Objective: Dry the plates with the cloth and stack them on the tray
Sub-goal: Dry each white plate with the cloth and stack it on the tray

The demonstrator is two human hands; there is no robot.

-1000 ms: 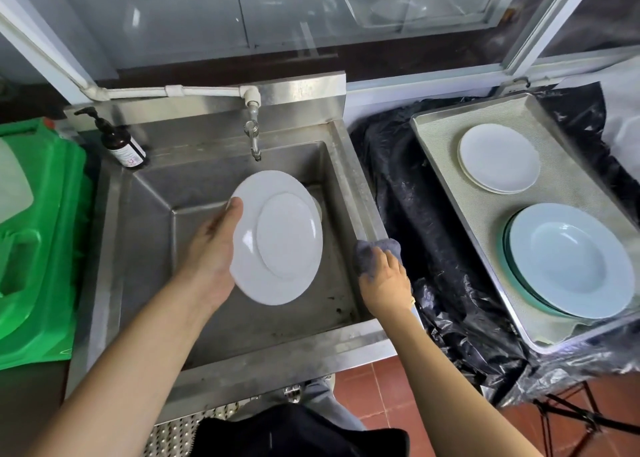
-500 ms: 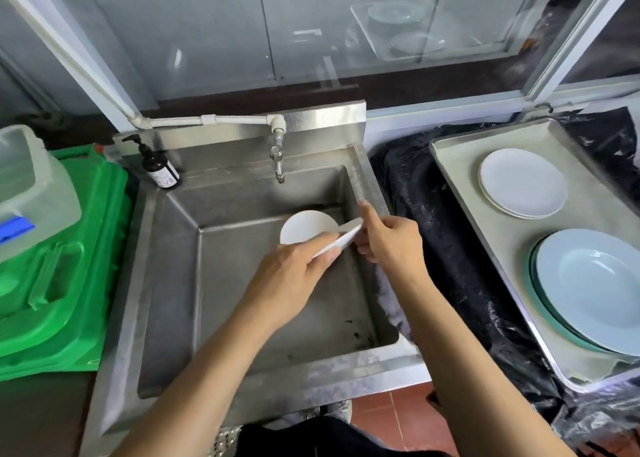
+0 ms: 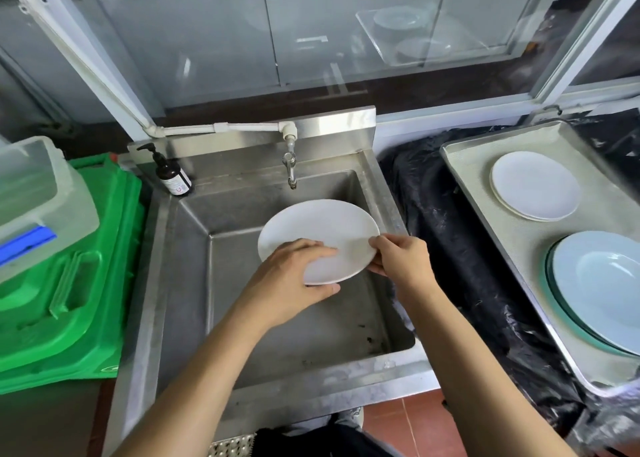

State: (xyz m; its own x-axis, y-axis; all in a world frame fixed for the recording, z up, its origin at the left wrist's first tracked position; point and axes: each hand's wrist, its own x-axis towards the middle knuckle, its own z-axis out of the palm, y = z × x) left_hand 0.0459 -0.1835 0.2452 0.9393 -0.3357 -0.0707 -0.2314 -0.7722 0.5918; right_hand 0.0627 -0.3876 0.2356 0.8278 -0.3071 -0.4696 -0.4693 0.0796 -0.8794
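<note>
Hidden or cropped around the sink (image 3: pixel 180 283)

Right of the sink, the pale blue plates (image 3: pixel 602 290) and tray (image 3: pixel 485 235) run off the frame's edge; the left hand (image 3: pixel 291 280) covers the white plate (image 3: pixel 318 235)'s near rim; the cloth is nowhere visible.

Showing a white plate (image 3: pixel 322 229), pale blue plates (image 3: pixel 602 287), a speckled beige tray (image 3: pixel 485 148), a grey steel sink (image 3: pixel 194 248), green crates (image 3: pixel 104 248), black plastic sheeting (image 3: pixel 450 248), terracotta floor tiles (image 3: pixel 415 422).

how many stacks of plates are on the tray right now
2: a white stack toward the far end of the tray, and a pale blue stack nearer. How many plates each holds is unclear.
</note>
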